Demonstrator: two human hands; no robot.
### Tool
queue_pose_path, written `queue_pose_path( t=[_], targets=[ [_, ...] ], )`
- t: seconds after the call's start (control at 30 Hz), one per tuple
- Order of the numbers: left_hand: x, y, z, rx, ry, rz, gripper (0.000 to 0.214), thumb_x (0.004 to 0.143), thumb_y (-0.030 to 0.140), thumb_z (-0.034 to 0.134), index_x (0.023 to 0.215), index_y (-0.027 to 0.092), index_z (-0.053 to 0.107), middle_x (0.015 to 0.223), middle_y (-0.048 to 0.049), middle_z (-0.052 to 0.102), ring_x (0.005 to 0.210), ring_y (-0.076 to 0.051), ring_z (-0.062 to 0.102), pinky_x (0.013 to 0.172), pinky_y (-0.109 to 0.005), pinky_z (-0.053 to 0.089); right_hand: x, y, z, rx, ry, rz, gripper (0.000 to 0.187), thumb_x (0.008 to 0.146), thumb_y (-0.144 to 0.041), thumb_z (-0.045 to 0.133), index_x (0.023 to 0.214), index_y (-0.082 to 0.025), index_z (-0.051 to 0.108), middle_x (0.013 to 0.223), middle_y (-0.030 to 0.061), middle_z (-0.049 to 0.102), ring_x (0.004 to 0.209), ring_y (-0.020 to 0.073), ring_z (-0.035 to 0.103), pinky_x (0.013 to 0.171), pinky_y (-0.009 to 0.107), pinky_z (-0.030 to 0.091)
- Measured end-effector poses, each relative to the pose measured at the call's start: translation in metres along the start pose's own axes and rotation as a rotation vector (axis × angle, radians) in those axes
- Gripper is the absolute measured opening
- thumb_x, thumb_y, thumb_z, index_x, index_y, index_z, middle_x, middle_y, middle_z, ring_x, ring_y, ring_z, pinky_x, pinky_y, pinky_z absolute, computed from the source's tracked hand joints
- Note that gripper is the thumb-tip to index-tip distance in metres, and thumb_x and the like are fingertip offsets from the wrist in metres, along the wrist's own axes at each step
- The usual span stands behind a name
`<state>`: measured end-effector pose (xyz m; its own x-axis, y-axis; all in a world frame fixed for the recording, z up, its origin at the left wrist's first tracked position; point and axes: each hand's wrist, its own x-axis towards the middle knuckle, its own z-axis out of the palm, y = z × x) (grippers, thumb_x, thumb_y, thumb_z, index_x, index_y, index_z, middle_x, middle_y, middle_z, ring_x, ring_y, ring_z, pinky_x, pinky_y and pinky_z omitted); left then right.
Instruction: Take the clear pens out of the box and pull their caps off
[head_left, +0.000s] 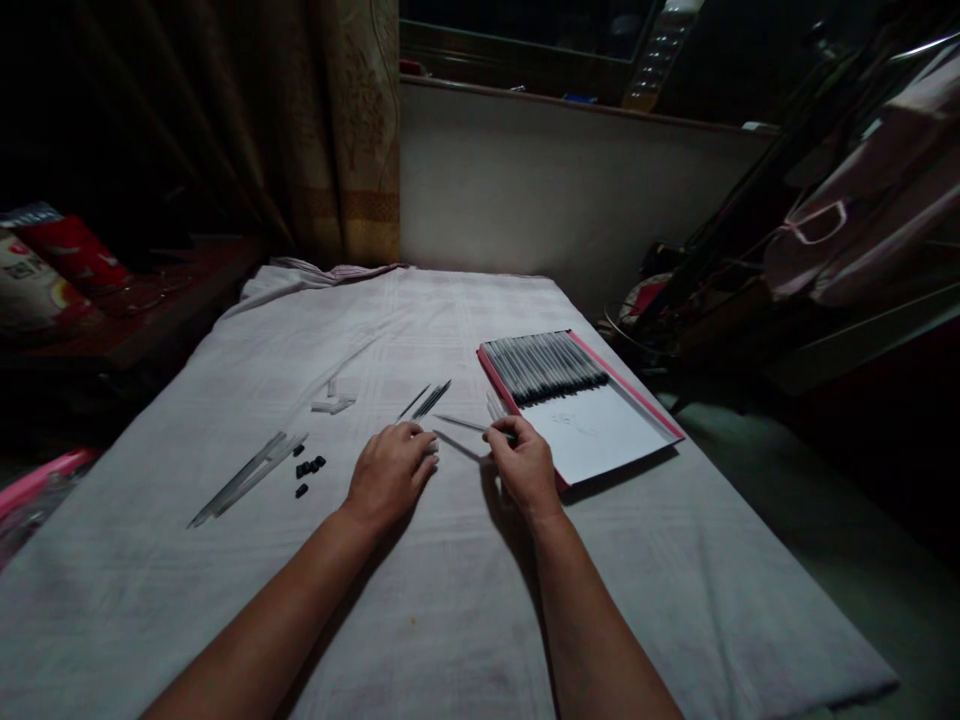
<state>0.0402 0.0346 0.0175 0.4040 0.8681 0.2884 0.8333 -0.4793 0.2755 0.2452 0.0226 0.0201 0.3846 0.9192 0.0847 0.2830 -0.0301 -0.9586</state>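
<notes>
My right hand [523,460] pinches a slim pen [461,423] with a dark end at the fingers and its tip pointing left. My left hand [391,470] rests on the cloth, fingers curled down at the near ends of several dark pen refills [433,398]. What lies under those fingers is partly hidden, with a pale bit showing. Left of it lie several small black plugs [310,466] and several clear pen barrels [244,482]. Short clear pieces [332,404] lie further back. Beside my right hand is a red-edged box [679,436] holding a row of black-tipped pens [545,365].
A pale checked cloth [450,610] covers the table. A patterned curtain [366,150] and white wall [540,170] stand behind it. Red packaging [75,250] sits on a dark side table at left. Pink fabric [870,210] hangs at right.
</notes>
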Motion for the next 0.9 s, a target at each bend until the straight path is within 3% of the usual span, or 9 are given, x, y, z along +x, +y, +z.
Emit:
queue_pose_path(
  t=[0.23,0.4,0.47,0.57,0.67,0.9],
  targets=[
    [0.006,-0.002,0.004,0.024,-0.02,-0.028,0.011,0.092,0.026,0.058,0.088,0.023,0.068,0.091,-0.0075,0.068,0.091,-0.024,0.063,0.083,-0.037,0.048,-0.002,0.003,0.0,-0.231,-0.106,-0.046,0.022,0.075,-0.031,0.058,0.086,-0.022,0.075,0.075,0.0037,0.073,0.066,0.0213,0.063,0.071,0.034,0.05],
    [-0.016,-0.015,-0.005,-0.07,0.047,-0.092,0.024,0.096,0.031,0.048,0.107,0.022,0.067,0.103,-0.008,0.072,0.096,-0.022,0.067,0.085,-0.035,0.053,-0.006,0.003,0.0,-0.248,-0.138,-0.113,0.014,0.072,-0.026,0.065,0.077,-0.025,0.079,0.085,0.0066,0.078,0.08,0.0256,0.069,0.081,0.039,0.052],
    [-0.026,-0.02,-0.01,-0.271,0.115,-0.212,0.032,0.096,0.037,0.047,0.117,0.022,0.066,0.108,-0.0084,0.073,0.097,-0.021,0.069,0.082,-0.035,0.055,-0.008,0.001,0.001,-0.222,-0.168,-0.085,0.013,0.073,-0.028,0.067,0.076,-0.025,0.079,0.079,0.006,0.076,0.075,0.0253,0.068,0.075,0.038,0.053],
    [-0.037,-0.027,-0.018,-0.799,0.162,-0.508,0.046,0.09,0.052,0.054,0.123,0.02,0.065,0.09,-0.0051,0.072,0.07,-0.017,0.068,0.058,-0.029,0.054,-0.013,-0.005,0.004,-0.085,-0.268,0.027,0.02,0.075,-0.035,0.065,0.082,-0.022,0.079,0.065,0.0029,0.07,0.058,0.0207,0.062,0.057,0.032,0.05],
    [-0.042,-0.03,-0.024,-1.201,0.165,-0.737,0.055,0.077,0.057,0.07,0.116,0.019,0.065,0.08,-0.0016,0.069,0.054,-0.011,0.061,0.044,-0.022,0.046,-0.02,-0.013,0.01,0.059,-0.361,0.062,0.024,0.073,-0.038,0.067,0.082,-0.018,0.079,0.063,0.0015,0.068,0.055,0.017,0.058,0.052,0.028,0.047],
    [-0.04,-0.026,-0.03,-1.424,0.195,-0.871,0.062,0.054,0.049,0.09,0.101,0.016,0.066,0.071,-0.0003,0.07,0.049,-0.008,0.057,0.04,-0.017,0.042,-0.034,-0.021,0.021,0.097,-0.493,0.091,0.027,0.072,-0.04,0.067,0.078,-0.016,0.078,0.069,0.0041,0.069,0.066,0.0178,0.062,0.059,0.027,0.049]
  ],
)
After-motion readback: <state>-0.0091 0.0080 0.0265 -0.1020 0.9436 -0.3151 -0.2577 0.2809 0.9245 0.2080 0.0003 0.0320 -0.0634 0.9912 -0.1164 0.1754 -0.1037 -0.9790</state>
